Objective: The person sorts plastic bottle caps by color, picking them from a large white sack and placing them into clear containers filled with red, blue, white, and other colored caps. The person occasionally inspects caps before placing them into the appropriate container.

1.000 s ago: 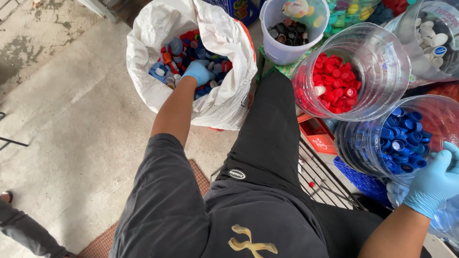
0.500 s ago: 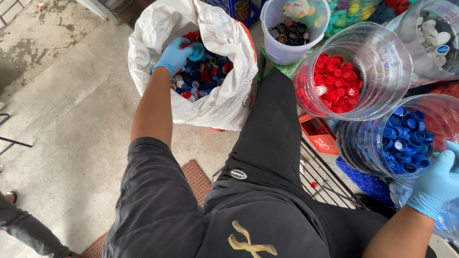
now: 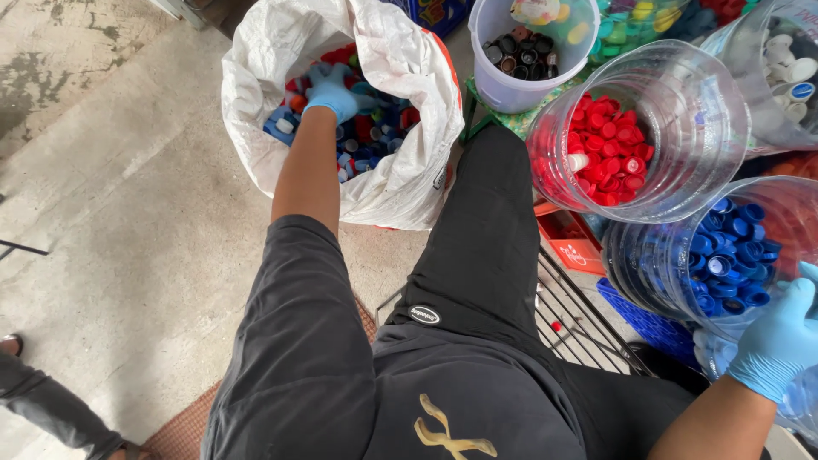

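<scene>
My left hand (image 3: 334, 94), in a blue glove, reaches into a white sack (image 3: 400, 170) of mixed red, blue and white bottle caps (image 3: 375, 128). Its fingers lie spread on the caps, and I see nothing held in them. At the lower right, my right hand (image 3: 780, 336), also gloved in blue, grips the near rim of a clear plastic jar (image 3: 648, 255) filled with blue caps (image 3: 728, 255). My black-trousered leg stretches out between the sack and the jars.
A clear jar of red caps (image 3: 635, 128) stands behind the blue one. A white bucket of dark caps (image 3: 520, 51) and a jar of white caps (image 3: 788, 68) lie farther back. A wire rack (image 3: 579, 324), a red box (image 3: 571, 243) and a blue crate (image 3: 648, 319) sit below. Another person's leg (image 3: 43, 409) is at lower left.
My left hand has shifted inside the sack from its middle toward the far left side. My right hand has stayed on the blue-cap jar's rim.
</scene>
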